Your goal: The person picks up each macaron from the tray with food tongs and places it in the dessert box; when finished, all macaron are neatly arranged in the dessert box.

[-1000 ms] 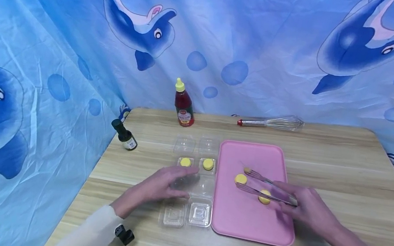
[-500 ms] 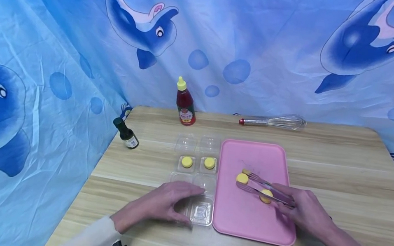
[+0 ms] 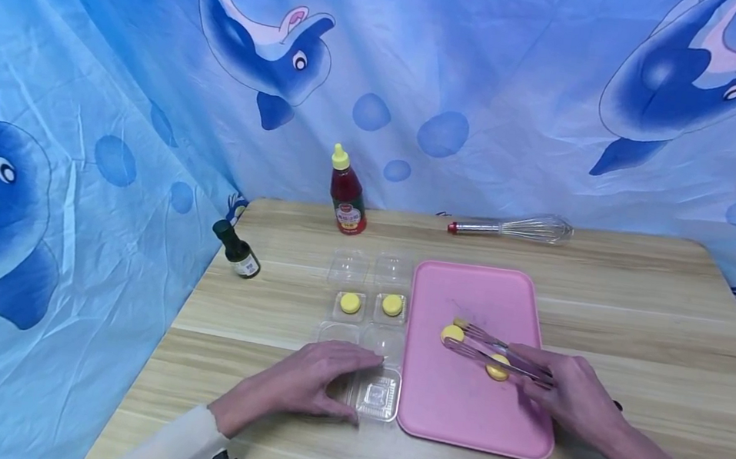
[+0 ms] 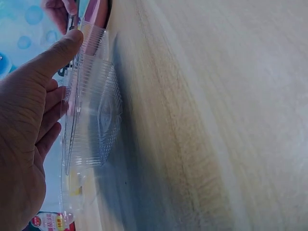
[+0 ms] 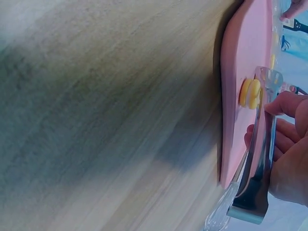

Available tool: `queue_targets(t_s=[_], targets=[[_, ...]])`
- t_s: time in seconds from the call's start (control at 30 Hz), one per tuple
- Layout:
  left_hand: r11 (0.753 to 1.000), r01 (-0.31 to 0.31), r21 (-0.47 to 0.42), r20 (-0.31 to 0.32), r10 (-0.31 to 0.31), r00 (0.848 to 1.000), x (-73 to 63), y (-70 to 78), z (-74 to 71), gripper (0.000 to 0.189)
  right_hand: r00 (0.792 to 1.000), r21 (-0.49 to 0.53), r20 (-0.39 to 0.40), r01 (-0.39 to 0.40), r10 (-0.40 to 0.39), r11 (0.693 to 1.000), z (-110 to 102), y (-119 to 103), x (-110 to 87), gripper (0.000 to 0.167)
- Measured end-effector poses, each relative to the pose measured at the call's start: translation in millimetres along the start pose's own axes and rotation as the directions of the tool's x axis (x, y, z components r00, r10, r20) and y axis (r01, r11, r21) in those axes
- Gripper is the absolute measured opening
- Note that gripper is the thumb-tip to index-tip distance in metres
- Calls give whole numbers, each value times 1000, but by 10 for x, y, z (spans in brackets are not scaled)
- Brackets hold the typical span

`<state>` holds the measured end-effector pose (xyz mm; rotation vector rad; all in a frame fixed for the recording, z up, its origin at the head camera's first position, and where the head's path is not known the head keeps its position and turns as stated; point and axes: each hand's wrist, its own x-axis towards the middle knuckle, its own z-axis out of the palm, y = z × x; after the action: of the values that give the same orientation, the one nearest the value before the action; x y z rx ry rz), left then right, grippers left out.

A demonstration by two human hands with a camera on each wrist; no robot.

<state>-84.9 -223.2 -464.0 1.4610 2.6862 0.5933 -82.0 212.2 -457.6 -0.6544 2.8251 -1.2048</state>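
Note:
My right hand (image 3: 573, 392) holds metal tongs (image 3: 498, 355) over a pink tray (image 3: 456, 412). Their tips are spread on either side of a yellow macaron (image 3: 453, 334), and a second macaron (image 3: 498, 368) lies between the arms, nearer the hand. In the right wrist view one macaron (image 5: 250, 93) shows beside the tongs (image 5: 262, 159). My left hand (image 3: 320, 378) is spread over the near-left clear plastic box (image 4: 103, 115), thumb and fingers apart; whether it touches the box is unclear. A near-right box (image 3: 377, 394) stands uncovered. Two further boxes behind hold one macaron each (image 3: 350, 303) (image 3: 392, 305).
A red sauce bottle (image 3: 348, 200) stands at the back of the wooden table (image 3: 293, 266), with a small dark bottle (image 3: 237, 251) to its left. A wire whisk (image 3: 515, 227) lies along the back edge. A blue dolphin-print curtain (image 3: 433, 52) hangs behind.
My left hand has come nearer to the table's front, from beside the middle of the boxes to over the near-left one. The tongs have stayed nearly in place.

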Motion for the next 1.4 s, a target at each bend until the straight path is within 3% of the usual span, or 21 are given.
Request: queue_targets(t_s=[0.27,0.7,0.87,1.1,1.4], targets=[[1000,-15,9,-4,15,1000,6,-22,-2,89,1000,-9,-6,18,-18,1000,-3,-41,6,50],[1000,1,9,10,-1,1000,9,-13,-18,86,976,34,-47,216,-214,976,72,-315,-11,55],[1000,11,5,17,-11,1000,12,-3,-22,86,966,57,-10,257,-257,965,91,-438,-38,59],[1000,25,7,31,-26,999,11,3,-31,86,965,96,90,238,-247,967,138,-597,-74,58],[1000,24,-3,34,-24,999,15,-1,-30,85,934,50,119,334,-338,941,290,-667,-90,52]])
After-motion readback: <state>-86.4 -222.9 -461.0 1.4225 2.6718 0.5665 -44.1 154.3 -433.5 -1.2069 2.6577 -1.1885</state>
